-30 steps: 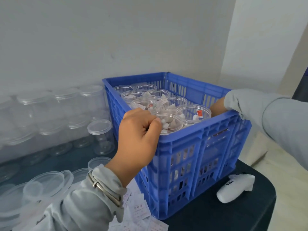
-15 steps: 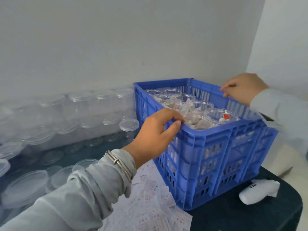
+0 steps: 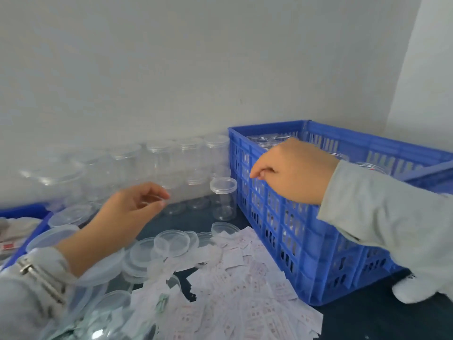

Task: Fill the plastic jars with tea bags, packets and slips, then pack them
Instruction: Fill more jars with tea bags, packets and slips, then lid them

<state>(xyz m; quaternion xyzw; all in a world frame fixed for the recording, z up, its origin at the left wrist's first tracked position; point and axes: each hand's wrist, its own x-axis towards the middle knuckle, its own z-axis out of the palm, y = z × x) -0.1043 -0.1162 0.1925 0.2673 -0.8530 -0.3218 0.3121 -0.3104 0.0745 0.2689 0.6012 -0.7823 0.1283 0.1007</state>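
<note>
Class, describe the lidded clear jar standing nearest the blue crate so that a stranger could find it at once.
Start at the big blue plastic crate on the dark table. Just off its left wall stands one upright clear plastic jar with a lid. Unlike the jars stacked along the white wall, it stands alone, out in front of them.

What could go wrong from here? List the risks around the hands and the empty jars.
1. The left hand reaches toward the stacked empty jars by the wall; a nudge might topple them.
2. Loose lids and paper slips lie scattered beneath the forearm; a sleeve could sweep them away.
3. The right hand hovers by the blue crate, possibly bumping the lidded jar beside it.
</note>
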